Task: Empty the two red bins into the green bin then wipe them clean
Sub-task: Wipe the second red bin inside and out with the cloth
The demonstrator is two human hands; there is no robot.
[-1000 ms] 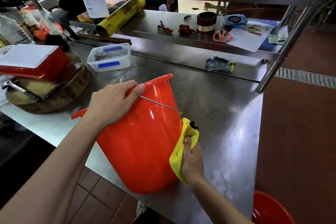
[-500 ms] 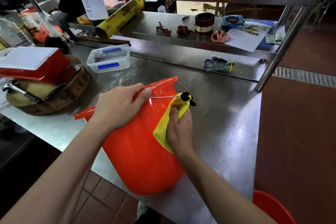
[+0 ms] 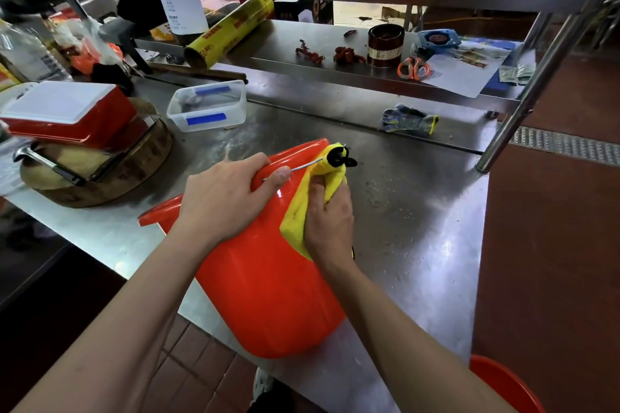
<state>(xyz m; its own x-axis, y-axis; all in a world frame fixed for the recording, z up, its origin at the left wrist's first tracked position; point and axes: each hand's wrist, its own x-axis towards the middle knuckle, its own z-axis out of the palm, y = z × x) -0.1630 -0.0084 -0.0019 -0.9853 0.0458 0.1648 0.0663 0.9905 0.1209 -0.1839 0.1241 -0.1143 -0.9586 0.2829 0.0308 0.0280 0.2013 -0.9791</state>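
Note:
A red bin (image 3: 268,292) lies tilted on the steel table (image 3: 419,245), its mouth facing away from me and its base toward me. My left hand (image 3: 224,201) grips its upper rim, the thumb by the wire handle. My right hand (image 3: 330,214) presses a yellow cloth (image 3: 303,211) against the bin's right outer wall, near the rim. A second red bin (image 3: 503,386) shows only in part at the bottom right, on the floor. No green bin is in view.
To the left sit a round wooden block (image 3: 97,174) with a red box (image 3: 67,114) on it and a clear plastic tub (image 3: 208,106). A work glove (image 3: 407,119) lies at the table's back. Shelves above hold scissors (image 3: 414,68), a tin, wrap rolls. A shelf post (image 3: 523,104) slants at right.
My right hand has slid the yellow cloth up the bin's right wall, from near the base to the rim. My left hand has kept its hold on the rim.

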